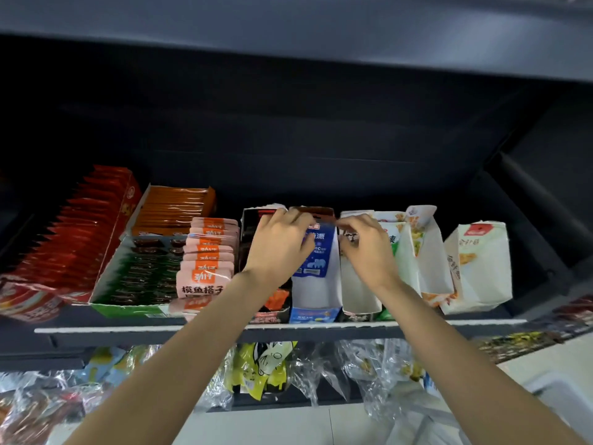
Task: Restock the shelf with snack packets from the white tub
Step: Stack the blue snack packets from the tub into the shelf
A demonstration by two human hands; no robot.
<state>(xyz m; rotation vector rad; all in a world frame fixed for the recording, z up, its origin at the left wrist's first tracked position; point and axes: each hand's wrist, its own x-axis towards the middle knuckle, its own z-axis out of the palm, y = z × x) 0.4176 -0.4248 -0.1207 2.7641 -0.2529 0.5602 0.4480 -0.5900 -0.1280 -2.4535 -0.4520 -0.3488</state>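
Both my hands reach onto the dark shelf [205, 330]. My left hand [278, 244] and my right hand [365, 248] together pinch the top edge of a blue-and-white snack packet [316, 255]. The packet stands upright inside a white-and-blue display box [316, 300] in the middle of the shelf. A corner of the white tub [558, 403] shows at the lower right, on the floor.
Left of the hands stand red packets [70, 232], an orange box [175, 207], a green box [134, 277] and pink packets [208, 255]. White cartons [478, 268] stand to the right. Bagged snacks [266, 367] hang on the shelf below.
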